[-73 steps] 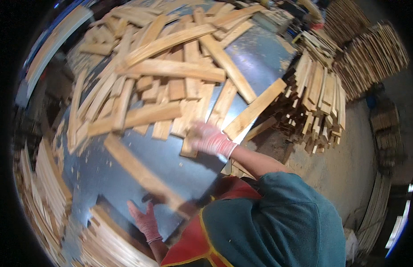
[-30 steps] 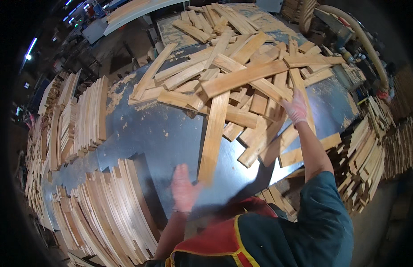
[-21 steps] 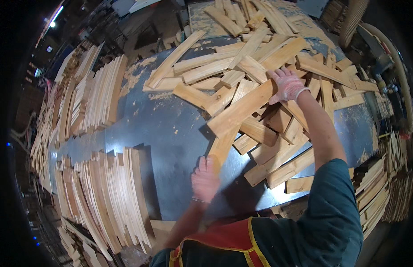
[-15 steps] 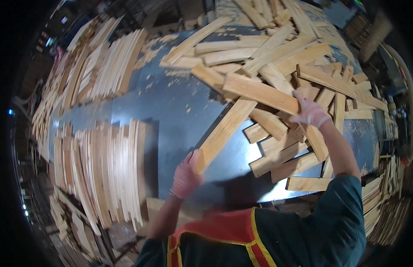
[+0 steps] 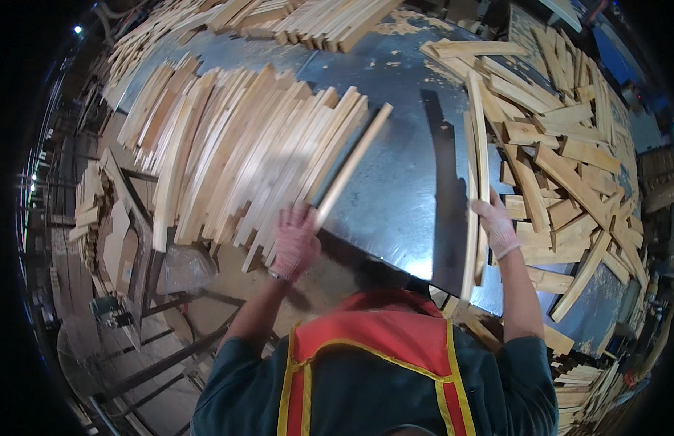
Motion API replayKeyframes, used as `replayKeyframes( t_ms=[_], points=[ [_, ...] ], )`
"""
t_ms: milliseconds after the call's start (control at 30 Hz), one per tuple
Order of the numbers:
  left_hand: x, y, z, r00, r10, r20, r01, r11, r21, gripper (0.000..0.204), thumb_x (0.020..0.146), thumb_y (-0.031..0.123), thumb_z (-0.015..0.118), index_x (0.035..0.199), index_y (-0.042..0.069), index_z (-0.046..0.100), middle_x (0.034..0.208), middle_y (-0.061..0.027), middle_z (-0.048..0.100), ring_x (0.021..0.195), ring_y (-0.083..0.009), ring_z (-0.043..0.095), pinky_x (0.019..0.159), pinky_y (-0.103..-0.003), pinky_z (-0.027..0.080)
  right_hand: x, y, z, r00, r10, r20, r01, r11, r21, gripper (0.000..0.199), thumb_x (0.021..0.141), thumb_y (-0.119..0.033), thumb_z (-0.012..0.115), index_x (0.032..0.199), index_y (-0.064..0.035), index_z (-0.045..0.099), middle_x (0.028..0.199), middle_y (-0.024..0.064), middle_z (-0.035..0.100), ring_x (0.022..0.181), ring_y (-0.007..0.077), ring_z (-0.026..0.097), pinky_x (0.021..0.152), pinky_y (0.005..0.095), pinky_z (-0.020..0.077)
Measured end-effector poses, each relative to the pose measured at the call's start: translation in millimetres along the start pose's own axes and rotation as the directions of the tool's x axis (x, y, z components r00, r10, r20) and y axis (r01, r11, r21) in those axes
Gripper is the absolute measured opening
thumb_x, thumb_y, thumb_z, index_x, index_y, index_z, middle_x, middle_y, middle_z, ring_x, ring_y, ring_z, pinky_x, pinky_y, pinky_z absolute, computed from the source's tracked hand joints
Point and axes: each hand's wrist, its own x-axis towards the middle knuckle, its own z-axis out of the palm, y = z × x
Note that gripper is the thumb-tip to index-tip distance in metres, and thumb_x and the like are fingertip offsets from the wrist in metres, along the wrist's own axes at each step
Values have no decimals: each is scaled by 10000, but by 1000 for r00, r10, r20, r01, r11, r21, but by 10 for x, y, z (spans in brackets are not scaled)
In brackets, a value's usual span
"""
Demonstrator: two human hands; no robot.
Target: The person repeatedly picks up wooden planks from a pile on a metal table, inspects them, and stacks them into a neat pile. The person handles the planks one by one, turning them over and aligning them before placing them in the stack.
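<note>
My left hand, in a pale pink work glove, grips the near end of a narrow wooden slat. This slat stands on edge and slants away, just right of a long row of slats laid side by side. Its fingers also lie close to the row's near right end. Over on the right, my gloved right hand is closed around wooden boards held on edge. They look like two boards together, and their dark shadow falls on the metal tabletop.
A loose heap of wooden boards covers the table's right side. Another row of slats lies at the far edge, with wood chips beside it. A dark metal frame stands below the table at the left.
The view has swung left toward the slat rows. My left hand has brought its slat beside the near row. My right hand has drawn boards away from the heap and turned them on edge.
</note>
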Motion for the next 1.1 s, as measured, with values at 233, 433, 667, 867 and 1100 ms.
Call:
replayKeyframes(
  t_ms=[233, 433, 667, 867, 1100],
  points=[
    [364, 618, -358, 921, -5, 390, 125, 950, -284, 761, 980, 559, 614, 1488, -2, 536, 1366, -261, 653, 1286, -359, 635, 1090, -476, 488, 812, 921, 1184, 997, 53, -57, -40, 978, 205, 661, 942, -243, 733, 1514, -46, 467, 1053, 155, 691, 933, 306, 667, 965, 413, 555],
    [717, 1093, 110, 959, -132, 249, 146, 989, -38, 1060, 849, 508, 785, 1634, 4, 282, 1150, -221, 647, 1102, -337, 672, 950, -467, 540, 146, 871, 1655, 692, 454, 561, -232, 876, -422, 766, 992, -563, 700, 1518, -23, 568, 1477, 110, 612, 1294, 246, 563, 1118, 368, 452],
    [680, 585, 79, 986, -148, 71, 132, 973, 191, 693, 871, 186, 702, 1525, 107, 488, 1234, -198, 627, 1205, -388, 606, 1038, -551, 477, 275, -834, -478, 910, -408, 73, 357, 682, -639, 639, 985, -186, 746, 1553, -17, 507, 1500, 147, 617, 1399, 240, 557, 1204, 371, 412],
    [809, 726, 39, 992, -118, -53, 127, 966, 226, 772, 808, 297, 778, 1511, 114, 514, 1521, -195, 494, 1401, -423, 452, 1153, -603, 351, 487, -1367, -2638, 919, -338, -203, -237, -63, -970, 983, 827, -335, 836, 1642, -69, 355, 1676, 161, 406, 1560, 339, 353, 1285, 415, 299],
    [794, 1950, -133, 988, 118, 95, -94, 970, -226, 770, 808, 324, 802, 1492, 86, 540, 1535, -201, 486, 1419, -415, 452, 1178, -553, 371, 691, -1351, -1458, 978, -116, -171, -199, -301, -933, 1104, 699, -418, 912, 1632, -158, 381, 1536, 159, 542, 1440, 356, 494, 1217, 425, 398]
  ],
)
